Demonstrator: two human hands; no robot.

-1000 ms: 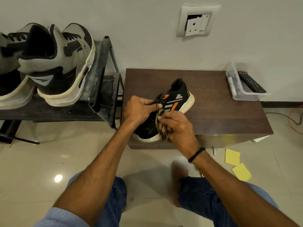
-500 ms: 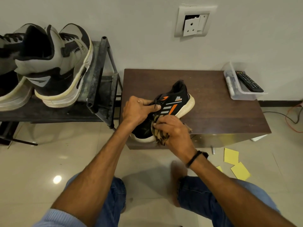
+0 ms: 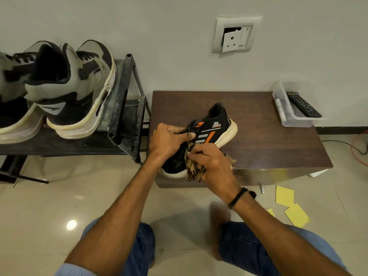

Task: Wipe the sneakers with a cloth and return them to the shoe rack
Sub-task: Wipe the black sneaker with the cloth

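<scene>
Left grip [image 3: 169,140] pinching laces of black-and-orange mesh sneaker [image 3: 217,124], steadying it on dark wooden surface [image 3: 268,148]; right grip [image 3: 214,166] clutching bunched camouflage-print cloth [image 3: 194,172], pressing it against side just below left grip.

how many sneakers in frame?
3: black sneaker on the table; grey sneaker and cropped grey sneaker on the shoe rack. Others may be hidden.

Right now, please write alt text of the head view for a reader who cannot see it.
A person's left hand holds a black sneaker on a low brown table while the right hand presses a patterned cloth against it. Two grey sneakers stand on the shoe rack at left.
</scene>
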